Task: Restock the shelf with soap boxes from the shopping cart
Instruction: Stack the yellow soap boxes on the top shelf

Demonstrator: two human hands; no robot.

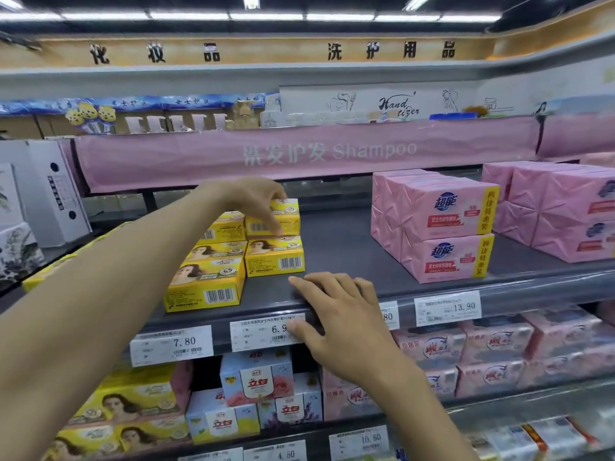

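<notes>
Bracing on shelf [339,247] front lip, right hand [336,314] lies flat, fingers [312,287] spread, thumb over price tag [266,331]. Beyond it, left hand [253,201] pinches top yellow soap box [276,221] from above, on upper tier of yellow stack [213,281] at mid-shelf. Pink soap packs [442,227] stand well apart, right. Cart not in view. Risk: box released off-centre could tip, nudging neighbours toward shelf edge.

A pink banner [299,154] (lettered Shampoo) hangs above pink wrapped packs [436,224] stacked two high at the right.
</notes>
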